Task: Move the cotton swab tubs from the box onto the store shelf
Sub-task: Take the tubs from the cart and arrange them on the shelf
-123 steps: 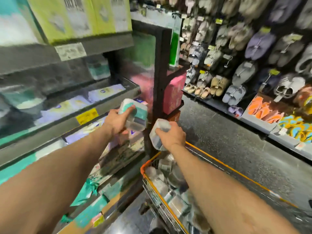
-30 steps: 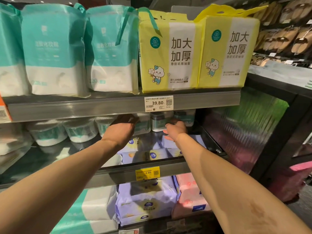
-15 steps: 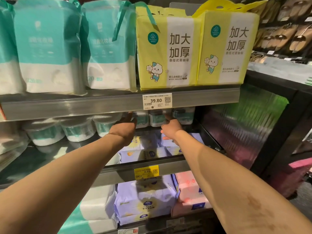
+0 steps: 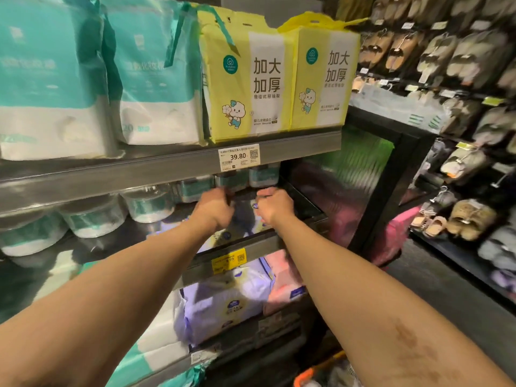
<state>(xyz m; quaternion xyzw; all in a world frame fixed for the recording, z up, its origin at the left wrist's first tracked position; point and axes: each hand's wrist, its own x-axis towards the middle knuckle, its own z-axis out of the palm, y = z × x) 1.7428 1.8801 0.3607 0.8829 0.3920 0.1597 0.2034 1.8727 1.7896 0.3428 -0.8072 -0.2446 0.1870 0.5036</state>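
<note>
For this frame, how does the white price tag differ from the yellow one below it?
The white price tag sits on the upper shelf edge; the yellow price tag sits on the shelf edge below. The white one reads 39.80 clearly; the yellow one's price is too blurred to read. Both carry a QR code at the right.

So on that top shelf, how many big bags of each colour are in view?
Teal bags: 2
Yellow bags: 2
Total: 4
</note>
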